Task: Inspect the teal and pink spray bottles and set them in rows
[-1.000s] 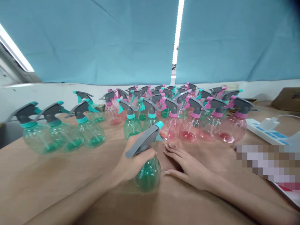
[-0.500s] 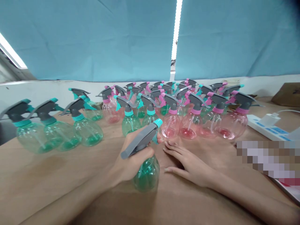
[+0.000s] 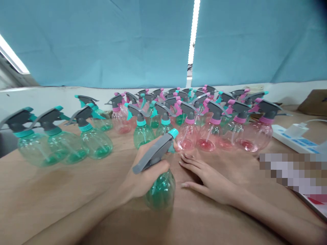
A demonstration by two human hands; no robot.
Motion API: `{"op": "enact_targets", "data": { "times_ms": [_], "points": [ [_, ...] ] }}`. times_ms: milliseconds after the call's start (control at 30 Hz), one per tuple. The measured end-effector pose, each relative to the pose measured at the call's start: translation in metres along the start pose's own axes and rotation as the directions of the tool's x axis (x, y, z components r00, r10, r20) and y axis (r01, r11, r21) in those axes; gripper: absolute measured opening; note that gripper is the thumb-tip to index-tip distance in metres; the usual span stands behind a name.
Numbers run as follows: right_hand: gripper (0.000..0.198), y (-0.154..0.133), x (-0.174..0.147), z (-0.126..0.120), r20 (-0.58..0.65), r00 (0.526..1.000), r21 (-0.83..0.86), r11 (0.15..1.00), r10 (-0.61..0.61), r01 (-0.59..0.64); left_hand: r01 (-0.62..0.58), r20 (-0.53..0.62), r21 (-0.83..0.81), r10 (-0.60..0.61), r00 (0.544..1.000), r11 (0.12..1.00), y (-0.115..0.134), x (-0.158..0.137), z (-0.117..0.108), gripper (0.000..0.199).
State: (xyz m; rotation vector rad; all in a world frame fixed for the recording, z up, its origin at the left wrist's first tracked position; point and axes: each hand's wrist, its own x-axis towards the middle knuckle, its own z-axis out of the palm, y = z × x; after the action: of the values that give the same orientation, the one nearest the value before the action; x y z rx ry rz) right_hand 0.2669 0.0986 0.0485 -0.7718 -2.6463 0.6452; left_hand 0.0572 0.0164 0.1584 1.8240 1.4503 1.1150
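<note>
My left hand [image 3: 143, 173] is wrapped round the neck of a green spray bottle [image 3: 161, 192] with a grey and turquoise trigger head. The bottle stands upright on the brown table [image 3: 76, 197], its head pointing away to the right. The hand covers its collar and most of the trigger. Just right of the bottle, my right hand [image 3: 204, 177] lies palm down on the table, fingers stretched out and holding nothing. Beyond the hands, a pink spray bottle [image 3: 187, 136] and a green spray bottle [image 3: 143, 132] stand in the front row.
Several green spray bottles [image 3: 96, 144] stand on the left. More pink and green ones crowd the back. On the right lie a white power strip [image 3: 293, 137] with a plug and a pixelated flat item [image 3: 298, 173]. A blue curtain [image 3: 102, 44] hangs behind.
Almost nothing differs. The view has shifted very slightly; both hands keep their places, the left still round the green spray bottle.
</note>
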Motion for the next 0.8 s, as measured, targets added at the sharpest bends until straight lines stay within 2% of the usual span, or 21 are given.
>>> {"op": "enact_targets", "data": {
  "times_ms": [67, 133, 233, 467, 667, 800],
  "points": [
    [0.069, -0.0013, 0.0001, -0.0008, -0.001, 1.000, -0.001, 1.000, 0.000, 0.000, 0.026, -0.050, -0.017, -0.027, 0.998, 1.000, -0.0020, -0.0016, 0.0029, 0.030],
    [0.071, -0.0027, 0.0005, -0.0017, 0.007, 1.000, -0.009, 1.000, 0.002, -0.002, 0.049, -0.093, -0.045, -0.053, 0.994, 0.998, -0.0031, -0.0030, 0.0056, 0.025],
    [0.073, -0.0039, 0.0010, -0.0027, 0.025, 1.000, -0.024, 1.000, 0.009, -0.009, 0.091, -0.086, -0.063, -0.096, 0.992, 0.994, -0.0027, -0.0036, 0.0075, 0.019],
    [0.066, -0.0027, 0.0018, -0.0026, 0.037, 0.999, -0.037, 0.999, 0.005, -0.004, 0.126, -0.071, -0.089, -0.133, 0.989, 0.988, -0.0001, -0.0025, 0.0084, 0.027],
    [0.063, 0.0006, 0.0013, -0.0005, 0.016, 1.000, -0.014, 1.000, -0.012, 0.012, 0.137, -0.079, -0.081, -0.144, 0.986, 0.987, 0.0009, -0.0035, 0.0093, 0.027],
    [0.064, 0.0017, 0.0013, -0.0001, 0.023, 1.000, -0.016, 1.000, -0.009, 0.010, 0.130, -0.077, -0.078, -0.136, 0.988, 0.988, 0.0014, -0.0029, 0.0086, 0.020]
  ]
}}
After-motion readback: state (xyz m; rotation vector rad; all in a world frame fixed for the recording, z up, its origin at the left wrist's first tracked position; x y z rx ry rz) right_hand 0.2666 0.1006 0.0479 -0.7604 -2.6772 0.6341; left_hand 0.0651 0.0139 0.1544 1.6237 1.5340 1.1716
